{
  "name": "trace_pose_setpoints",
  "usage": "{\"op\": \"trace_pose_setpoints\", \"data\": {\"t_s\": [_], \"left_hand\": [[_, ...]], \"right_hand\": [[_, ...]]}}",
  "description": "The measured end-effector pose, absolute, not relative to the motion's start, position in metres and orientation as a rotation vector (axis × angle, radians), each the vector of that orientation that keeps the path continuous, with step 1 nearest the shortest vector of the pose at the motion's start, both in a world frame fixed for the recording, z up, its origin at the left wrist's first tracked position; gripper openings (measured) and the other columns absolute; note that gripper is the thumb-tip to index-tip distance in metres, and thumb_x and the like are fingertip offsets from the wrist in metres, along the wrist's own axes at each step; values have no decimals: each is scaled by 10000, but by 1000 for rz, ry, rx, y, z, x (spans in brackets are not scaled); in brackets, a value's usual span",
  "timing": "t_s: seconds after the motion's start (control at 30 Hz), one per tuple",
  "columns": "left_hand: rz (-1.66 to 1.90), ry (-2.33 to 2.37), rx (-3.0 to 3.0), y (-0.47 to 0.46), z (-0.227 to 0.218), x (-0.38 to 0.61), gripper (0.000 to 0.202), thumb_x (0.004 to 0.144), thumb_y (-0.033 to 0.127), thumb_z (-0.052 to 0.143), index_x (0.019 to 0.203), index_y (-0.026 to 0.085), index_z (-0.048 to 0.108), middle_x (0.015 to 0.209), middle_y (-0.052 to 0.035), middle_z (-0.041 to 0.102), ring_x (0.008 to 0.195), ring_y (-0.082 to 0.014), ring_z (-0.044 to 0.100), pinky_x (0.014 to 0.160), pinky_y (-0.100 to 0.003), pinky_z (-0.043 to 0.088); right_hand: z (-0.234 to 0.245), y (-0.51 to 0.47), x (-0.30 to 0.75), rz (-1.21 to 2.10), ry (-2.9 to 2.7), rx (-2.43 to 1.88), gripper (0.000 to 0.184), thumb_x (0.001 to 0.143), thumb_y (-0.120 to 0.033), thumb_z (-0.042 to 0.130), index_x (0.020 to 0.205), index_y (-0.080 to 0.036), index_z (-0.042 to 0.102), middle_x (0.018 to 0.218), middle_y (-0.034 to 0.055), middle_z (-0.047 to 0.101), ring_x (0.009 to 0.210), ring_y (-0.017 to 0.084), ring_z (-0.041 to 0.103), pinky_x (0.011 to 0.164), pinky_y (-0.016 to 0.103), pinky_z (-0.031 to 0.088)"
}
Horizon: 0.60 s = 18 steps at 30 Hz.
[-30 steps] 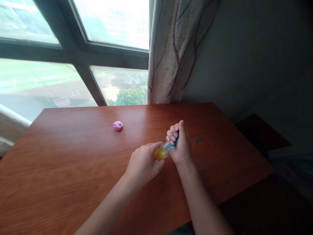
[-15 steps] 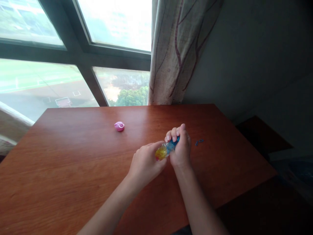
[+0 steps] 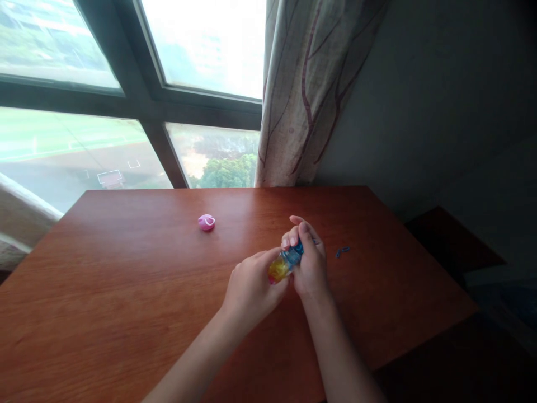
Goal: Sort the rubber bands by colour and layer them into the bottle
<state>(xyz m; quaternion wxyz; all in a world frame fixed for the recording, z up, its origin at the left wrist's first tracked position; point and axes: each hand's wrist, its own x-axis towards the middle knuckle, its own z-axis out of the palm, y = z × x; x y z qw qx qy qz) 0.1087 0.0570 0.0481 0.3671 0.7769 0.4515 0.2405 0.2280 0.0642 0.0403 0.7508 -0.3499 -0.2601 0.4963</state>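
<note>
Bottle (image 3: 279, 270), glossy, translucent, elongated, gripped by left hand (image 3: 253, 284), right hand (image 3: 310, 264)

Small see-through container (image 3: 280, 270), yellow and pink at one end, blue beyond, tilted between both hands (image 3: 252, 286)

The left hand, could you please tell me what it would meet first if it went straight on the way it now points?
Most likely the right hand, closed around the blue end of the small container whose yellow end the left hand holds, though depth is hard to judge.
</note>
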Motion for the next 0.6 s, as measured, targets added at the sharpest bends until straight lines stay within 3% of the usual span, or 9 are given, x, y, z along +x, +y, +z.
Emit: {"op": "trace_pose_setpoints", "data": {"t_s": [0.1,0.2,0.3,0.47,0.6], "left_hand": [[635,1146,1971,57,47,109,314,763,213,605,1067,238,676,994,-16,727,878,-192,645,723,-229,445],[638,1102,1916,59,45,110,279,763,215,600,1030,207,680,909,-2,720,812,-171,639,684,-216,435],[625,1096,1903,60,44,109,226,759,215,594,965,188,683,853,-2,706,773,-164,631,655,-211,425],[624,1118,1983,58,46,108,283,746,199,600,1019,218,674,974,-24,723,859,-198,638,707,-230,441],[612,1121,2016,57,49,107,333,752,209,603,1077,231,666,1028,-26,720,881,-202,640,710,-231,443]], "right_hand": [[42,64,228,1093,-601,-740,311,864,-446,636,675,-205,586,556,-54,447,561,94,488,548,207,399],[44,63,227,1085,-603,-695,421,893,-479,571,588,-200,492,574,-41,446,595,109,507,603,234,430],[45,62,225,1083,-593,-709,384,880,-456,576,602,-202,502,607,-32,476,599,114,511,602,243,436],[41,64,226,1107,-522,-738,111,834,-331,631,823,-220,633,641,-42,525,563,95,503,535,209,408],[37,64,229,1129,-479,-709,110,751,-220,627,851,-212,672,689,-28,571,587,94,533,537,206,416]]}}
